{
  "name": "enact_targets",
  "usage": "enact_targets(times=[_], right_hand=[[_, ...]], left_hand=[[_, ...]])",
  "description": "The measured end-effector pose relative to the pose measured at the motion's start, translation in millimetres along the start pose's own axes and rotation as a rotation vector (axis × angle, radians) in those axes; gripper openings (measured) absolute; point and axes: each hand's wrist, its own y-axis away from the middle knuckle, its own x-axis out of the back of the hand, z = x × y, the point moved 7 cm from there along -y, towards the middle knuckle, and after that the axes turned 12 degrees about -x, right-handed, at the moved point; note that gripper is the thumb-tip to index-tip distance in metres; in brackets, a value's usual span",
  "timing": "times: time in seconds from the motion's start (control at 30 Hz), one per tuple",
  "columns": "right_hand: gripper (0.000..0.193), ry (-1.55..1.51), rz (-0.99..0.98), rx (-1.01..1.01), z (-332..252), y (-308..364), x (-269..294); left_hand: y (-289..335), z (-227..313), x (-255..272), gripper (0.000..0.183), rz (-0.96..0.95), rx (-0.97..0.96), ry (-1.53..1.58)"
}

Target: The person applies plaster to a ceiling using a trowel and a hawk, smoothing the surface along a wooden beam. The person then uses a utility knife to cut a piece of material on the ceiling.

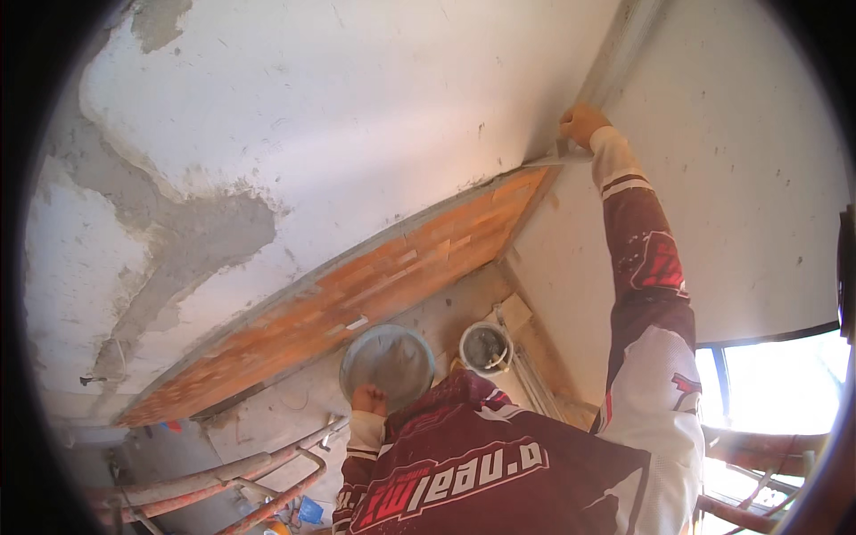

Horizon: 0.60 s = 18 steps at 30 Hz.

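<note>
My right hand [584, 123] is raised high into the corner where two white walls meet. Its fingers are closed around a putty knife [569, 154], whose flat blade lies against the corner just above the exposed brick. The handle is mostly hidden in the hand. Low down, my left hand [369, 399] is curled in front of a round basin [432, 343] with a pale blue rim and grey paste inside. Whatever those fingers hold, if anything, does not show. Along the corner above my right hand runs a strip of grey filler [618, 58].
Orange brickwork [383, 281] is exposed below the plaster's lower edge. A bucket [464, 341] of grey mix stands right of the basin. Rusty scaffold tubes [196, 477] cross the lower left, with more at lower right by a bright window [776, 379]. Grey patches [218, 232] mark the left wall.
</note>
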Motion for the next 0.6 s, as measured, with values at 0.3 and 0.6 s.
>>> enact_targets(times=[0.3,0.6], right_hand=[[0.024,-0.152,0.483,0.004,27.8,136.2,-32.3],[0.037,-0.021,0.492,-0.244,-1.2,205.3,-95.4]], left_hand=[[-2.7,1.1,10.6,0.011,0.061,-0.023,0.033],[-9.6,13.9,6.9,0.013,0.054,-0.005,-0.045]])
